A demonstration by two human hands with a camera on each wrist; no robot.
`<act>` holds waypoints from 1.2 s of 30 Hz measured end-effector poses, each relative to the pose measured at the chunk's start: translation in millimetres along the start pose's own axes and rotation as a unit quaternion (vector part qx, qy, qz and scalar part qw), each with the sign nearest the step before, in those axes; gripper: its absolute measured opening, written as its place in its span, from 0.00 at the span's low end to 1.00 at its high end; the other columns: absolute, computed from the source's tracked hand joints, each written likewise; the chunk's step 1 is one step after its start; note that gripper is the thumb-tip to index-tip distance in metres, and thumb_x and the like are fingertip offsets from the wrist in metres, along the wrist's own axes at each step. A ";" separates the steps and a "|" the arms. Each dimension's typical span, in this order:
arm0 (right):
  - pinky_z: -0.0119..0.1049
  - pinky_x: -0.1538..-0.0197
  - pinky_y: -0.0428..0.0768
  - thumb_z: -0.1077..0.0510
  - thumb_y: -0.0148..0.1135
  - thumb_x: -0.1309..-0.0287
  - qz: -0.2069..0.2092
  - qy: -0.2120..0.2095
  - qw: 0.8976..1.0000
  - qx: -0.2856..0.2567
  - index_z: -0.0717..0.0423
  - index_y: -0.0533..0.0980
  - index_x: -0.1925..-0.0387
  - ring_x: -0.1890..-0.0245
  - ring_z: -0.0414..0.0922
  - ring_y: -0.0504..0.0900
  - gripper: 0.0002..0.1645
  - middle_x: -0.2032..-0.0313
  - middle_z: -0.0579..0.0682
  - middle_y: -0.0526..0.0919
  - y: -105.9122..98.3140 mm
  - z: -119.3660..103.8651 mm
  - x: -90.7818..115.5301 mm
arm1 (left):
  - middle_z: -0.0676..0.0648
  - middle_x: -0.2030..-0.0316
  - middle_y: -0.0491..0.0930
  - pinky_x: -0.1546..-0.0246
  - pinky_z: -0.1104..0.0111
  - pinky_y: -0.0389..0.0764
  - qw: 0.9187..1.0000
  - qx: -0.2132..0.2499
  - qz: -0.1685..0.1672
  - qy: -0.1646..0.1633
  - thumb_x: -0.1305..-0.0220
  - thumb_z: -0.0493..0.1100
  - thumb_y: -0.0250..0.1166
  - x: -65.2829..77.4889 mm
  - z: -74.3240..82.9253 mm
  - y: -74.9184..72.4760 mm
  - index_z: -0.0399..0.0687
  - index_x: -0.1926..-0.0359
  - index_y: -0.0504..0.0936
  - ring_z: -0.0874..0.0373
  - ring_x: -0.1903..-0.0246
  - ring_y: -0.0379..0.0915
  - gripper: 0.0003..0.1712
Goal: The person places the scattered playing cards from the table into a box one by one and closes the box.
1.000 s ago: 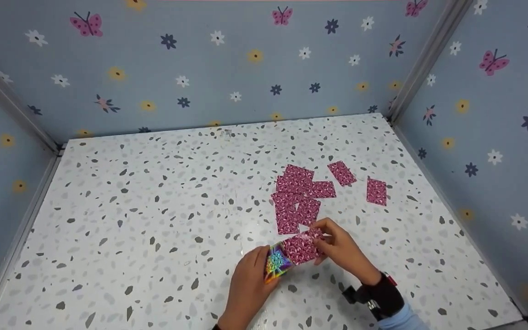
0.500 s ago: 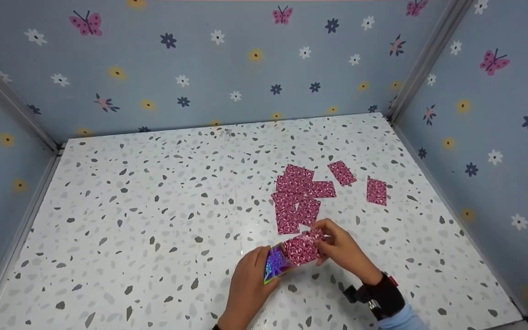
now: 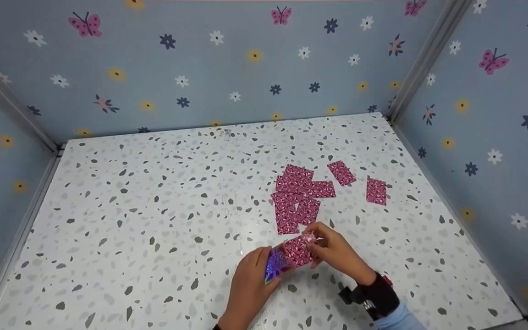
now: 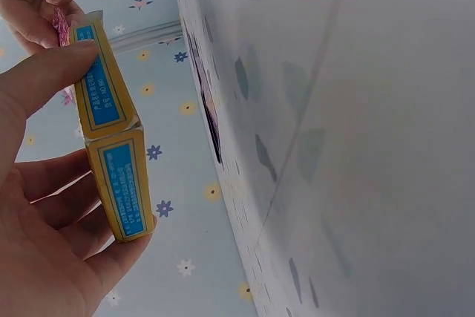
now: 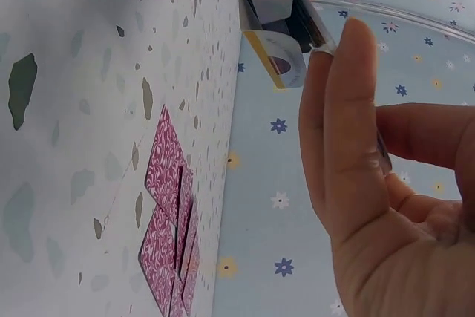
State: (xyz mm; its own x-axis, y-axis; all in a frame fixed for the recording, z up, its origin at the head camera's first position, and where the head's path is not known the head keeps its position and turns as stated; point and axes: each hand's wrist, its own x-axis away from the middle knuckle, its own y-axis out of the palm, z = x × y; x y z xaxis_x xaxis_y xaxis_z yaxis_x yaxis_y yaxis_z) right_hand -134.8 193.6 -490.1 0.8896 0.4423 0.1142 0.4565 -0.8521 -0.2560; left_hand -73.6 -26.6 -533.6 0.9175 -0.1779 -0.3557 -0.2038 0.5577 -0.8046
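Note:
My left hand [image 3: 249, 277] grips a small card box [image 3: 277, 265], thumb on one side and fingers on the other. Its face shimmers blue-violet; the left wrist view shows yellow edges and blue printed panels. At the box's other end, my right hand [image 3: 337, 254] pinches a pink-and-white patterned playing card [image 3: 298, 251] that overlaps the box in the head view. From the right wrist, the box end appears open, with its flaps [image 5: 278, 57] folded out close to my right fingertips. How many cards are in the pinch is hidden.
Several pink-backed cards [image 3: 287, 213] lie overlapping on the speckled white table [image 3: 154, 206], just beyond my hands. Two single cards lie apart to the right, one tilted [image 3: 342, 173] and one nearly upright [image 3: 376, 191]. Flower-patterned panels [image 3: 227, 59] enclose the table at the back and sides.
My right hand has shifted a little left toward the box, and less of the pink card shows. The box's shimmer went from rainbow to blue-violet. The left hand has barely moved.

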 end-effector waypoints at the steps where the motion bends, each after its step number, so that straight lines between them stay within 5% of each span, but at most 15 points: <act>1: 0.50 0.71 0.83 0.65 0.54 0.38 -0.001 -0.003 1.000 0.011 0.59 0.66 0.47 0.78 0.41 0.80 0.18 0.64 0.59 0.72 1.2 -0.1 -0.3 | 0.46 0.51 0.76 0.45 0.60 0.76 1.000 -0.001 0.002 0.002 0.62 0.50 0.76 -0.1 -0.1 -0.4 0.43 0.43 0.73 0.52 0.51 0.74 0.42; 9: 0.35 0.70 0.82 0.64 0.53 0.38 -0.003 -0.044 0.992 0.116 0.62 0.70 0.43 0.76 0.36 0.76 0.21 0.64 0.59 0.79 8.4 -5.8 -4.2 | 0.46 0.50 0.75 0.46 0.60 0.76 1.000 0.002 -0.005 0.004 0.62 0.49 0.77 -0.8 0.4 -2.4 0.43 0.43 0.72 0.52 0.50 0.73 0.42; 15: 0.23 0.72 0.71 0.70 0.48 0.37 -0.011 -0.045 0.989 0.140 0.69 0.69 0.43 0.79 0.32 0.67 0.21 0.67 0.64 0.78 16.6 -27.0 -2.6 | 0.45 0.50 0.75 0.46 0.59 0.76 1.000 0.000 -0.006 0.006 0.63 0.49 0.77 -0.7 0.3 -2.1 0.42 0.43 0.72 0.52 0.51 0.73 0.43; 22: 0.25 0.72 0.74 0.66 0.53 0.38 0.003 -0.056 0.990 0.130 0.63 0.70 0.53 0.75 0.36 0.74 0.11 0.70 0.59 0.80 19.5 -5.9 -9.1 | 0.46 0.50 0.76 0.45 0.61 0.75 1.000 -0.007 0.007 0.020 0.63 0.49 0.77 -2.0 -0.7 -2.0 0.43 0.44 0.72 0.52 0.51 0.73 0.42; 30: 0.30 0.62 0.80 0.67 0.59 0.44 0.020 -0.094 0.976 0.196 0.58 0.73 0.63 0.66 0.42 0.78 0.07 0.66 0.51 0.79 26.7 -5.6 -14.0 | 0.45 0.51 0.76 0.46 0.61 0.76 1.000 -0.009 0.007 0.023 0.63 0.50 0.76 -0.5 -0.1 -0.3 0.41 0.44 0.73 0.52 0.51 0.74 0.42; 36: 0.28 0.64 0.80 0.69 0.59 0.46 0.016 -0.105 0.965 0.240 0.59 0.75 0.62 0.66 0.42 0.78 0.08 0.66 0.51 0.79 33.0 -8.8 -14.7 | 0.45 0.52 0.77 0.47 0.61 0.77 0.999 -0.006 0.028 0.027 0.63 0.50 0.76 -0.7 -1.1 1.5 0.41 0.46 0.74 0.52 0.52 0.75 0.40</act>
State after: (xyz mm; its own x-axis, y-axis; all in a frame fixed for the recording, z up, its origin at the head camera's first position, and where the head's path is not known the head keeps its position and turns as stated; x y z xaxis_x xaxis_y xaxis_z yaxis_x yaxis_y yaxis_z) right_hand -132.7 156.5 -491.8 0.8574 0.5076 -0.0849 0.3246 -0.6613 -0.6763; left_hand -74.9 -26.6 -535.1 0.8847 -0.1912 -0.4251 -0.2581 0.5584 -0.7884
